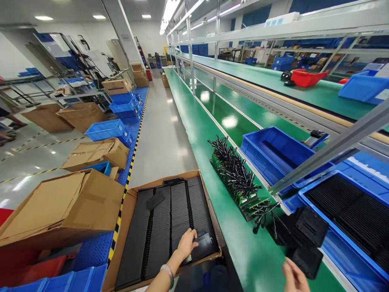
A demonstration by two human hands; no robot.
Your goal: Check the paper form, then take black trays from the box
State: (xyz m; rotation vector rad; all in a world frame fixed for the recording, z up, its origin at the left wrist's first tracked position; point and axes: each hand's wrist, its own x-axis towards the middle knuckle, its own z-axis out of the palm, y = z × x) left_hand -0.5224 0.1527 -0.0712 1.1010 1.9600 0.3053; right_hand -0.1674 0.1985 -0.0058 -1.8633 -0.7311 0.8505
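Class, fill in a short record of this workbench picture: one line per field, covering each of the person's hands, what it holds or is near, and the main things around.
Setting: factory line with a long green bench
Left hand: reaching into a cardboard box, gripping a black part
Box contents: rows of stacked black parts
Right hand: open, at the bench edge, beside a black tray
On bench: pile of green boards with black cables
Behind pile: blue bin

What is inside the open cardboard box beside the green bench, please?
The cardboard box holds rows of stacked black plastic parts. The left hand grips one. Anything beneath the top layer is hidden.
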